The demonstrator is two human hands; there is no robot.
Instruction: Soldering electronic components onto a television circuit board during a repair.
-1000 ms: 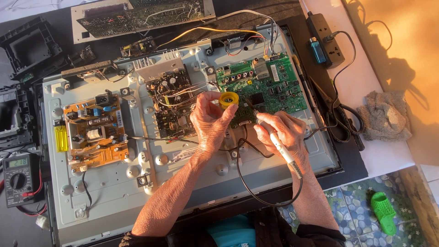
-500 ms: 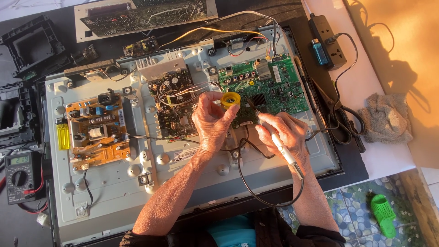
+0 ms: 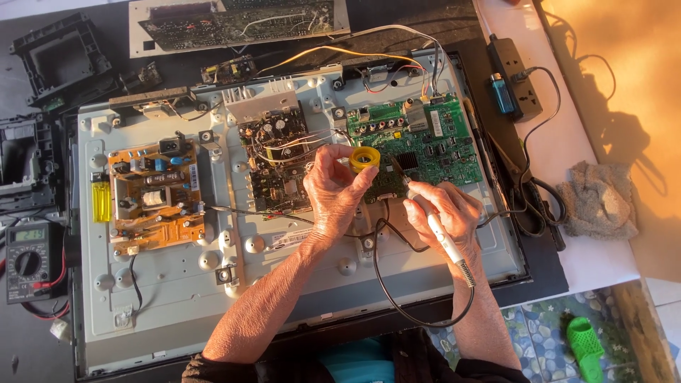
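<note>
1. The left hand [image 3: 333, 191] pinches a small yellow ring-shaped spool [image 3: 366, 159] between thumb and fingertips, closed on its rim, with the hole facing up toward the camera
2. The right hand [image 3: 443, 213] is wrapped shut around a slim white pen-shaped soldering iron [image 3: 436, 227], held like a pencil
3. The long axis of the soldering iron runs diagonally: its dark tip [image 3: 399, 170] points up and to the left, and its black cord [image 3: 397, 298] leaves the rear end at lower right and loops below the wrists
4. The tip rests on or just above the lower left corner of the green rectangular circuit board [image 3: 425, 145]; contact cannot be confirmed
5. The spool lies up and to the left of the tip, near it but apart, over the left edge of the same board
6. The right hand is nearer the work point; the left hand sits beside it, to its left
7. Both hands work over the pale grey metal back panel [image 3: 177, 284] of an opened flat screen set
</note>
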